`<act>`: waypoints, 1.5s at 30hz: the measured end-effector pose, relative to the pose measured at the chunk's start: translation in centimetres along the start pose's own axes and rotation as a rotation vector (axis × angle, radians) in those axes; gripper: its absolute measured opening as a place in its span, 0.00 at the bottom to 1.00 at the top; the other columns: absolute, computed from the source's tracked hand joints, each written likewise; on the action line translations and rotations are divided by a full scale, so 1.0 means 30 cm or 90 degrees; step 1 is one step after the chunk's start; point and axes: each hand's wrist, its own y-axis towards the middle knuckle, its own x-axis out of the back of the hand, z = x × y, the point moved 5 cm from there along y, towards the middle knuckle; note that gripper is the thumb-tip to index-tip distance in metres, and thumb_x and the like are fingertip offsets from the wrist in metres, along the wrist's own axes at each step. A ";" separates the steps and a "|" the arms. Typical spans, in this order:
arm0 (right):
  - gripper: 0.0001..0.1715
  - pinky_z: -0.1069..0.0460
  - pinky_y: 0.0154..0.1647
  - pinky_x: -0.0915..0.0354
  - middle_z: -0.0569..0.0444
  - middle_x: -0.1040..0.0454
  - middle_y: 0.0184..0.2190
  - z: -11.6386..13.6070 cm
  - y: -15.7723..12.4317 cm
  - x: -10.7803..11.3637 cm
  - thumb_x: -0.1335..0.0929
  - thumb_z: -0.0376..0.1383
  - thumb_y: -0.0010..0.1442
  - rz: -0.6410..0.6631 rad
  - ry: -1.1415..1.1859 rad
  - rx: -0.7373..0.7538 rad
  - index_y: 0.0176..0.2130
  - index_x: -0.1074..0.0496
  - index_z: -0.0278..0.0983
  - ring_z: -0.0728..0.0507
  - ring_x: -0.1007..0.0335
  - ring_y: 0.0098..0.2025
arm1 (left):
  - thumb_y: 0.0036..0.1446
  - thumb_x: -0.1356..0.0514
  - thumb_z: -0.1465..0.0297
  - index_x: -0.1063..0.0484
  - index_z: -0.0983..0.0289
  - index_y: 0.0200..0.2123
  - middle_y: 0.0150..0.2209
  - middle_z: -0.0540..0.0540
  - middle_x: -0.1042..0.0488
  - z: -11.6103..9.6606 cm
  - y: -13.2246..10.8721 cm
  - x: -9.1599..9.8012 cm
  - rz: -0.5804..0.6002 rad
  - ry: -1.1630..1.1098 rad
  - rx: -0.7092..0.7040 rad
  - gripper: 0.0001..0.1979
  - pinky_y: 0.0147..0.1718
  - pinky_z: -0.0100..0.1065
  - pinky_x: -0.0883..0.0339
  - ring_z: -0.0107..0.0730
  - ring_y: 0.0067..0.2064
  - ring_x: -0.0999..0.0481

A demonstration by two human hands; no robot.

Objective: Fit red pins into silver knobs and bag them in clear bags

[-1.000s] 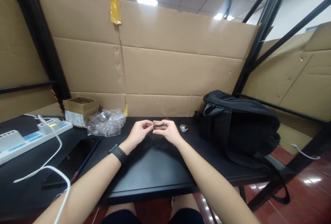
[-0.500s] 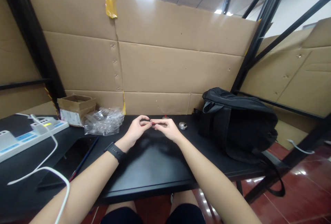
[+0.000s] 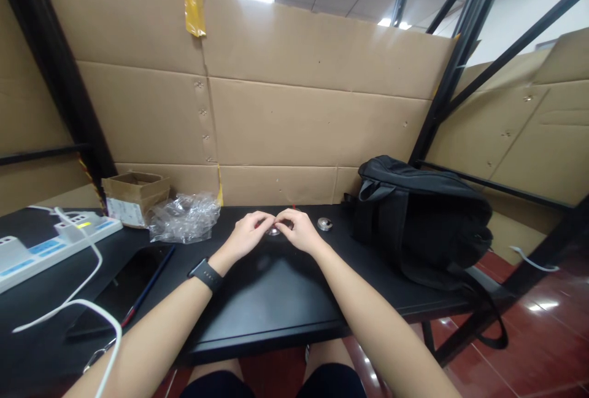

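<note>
My left hand (image 3: 250,232) and my right hand (image 3: 300,230) meet at the fingertips above the far part of the black table. Both are closed in a pinch, thumbs against fingers. Just under the fingertips shows a small shiny round metal piece (image 3: 273,232). A speck of red shows by the left fingers, but the fingers hide most of what they hold. To the right of my right hand lies another small round metal piece (image 3: 324,224) with a dark gap in it. Something small and red (image 3: 295,206) peeks out behind my right hand.
On the left are a white power strip (image 3: 59,244) with a white cable (image 3: 99,251), an open cardboard box (image 3: 133,199), crumpled clear plastic (image 3: 186,219), a dark flat device (image 3: 122,287) and a thin pen-like stick (image 3: 150,281). A black backpack (image 3: 423,214) stands right. Cardboard (image 3: 317,122) walls the back.
My hands have tilted down and come closer together at the fingertips. The red piece between them is now mostly hidden, and a shiny metal piece shows under the fingers.
</note>
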 end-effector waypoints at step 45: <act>0.10 0.55 0.42 0.34 0.48 0.18 0.38 -0.485 0.098 0.244 0.32 0.34 0.58 0.078 -0.380 -0.434 0.37 0.20 0.38 0.43 0.22 0.44 | 0.60 0.45 0.68 0.22 0.52 0.43 0.46 0.54 0.22 0.166 -0.003 0.123 0.035 0.419 0.078 0.13 0.50 0.47 0.41 0.47 0.52 0.30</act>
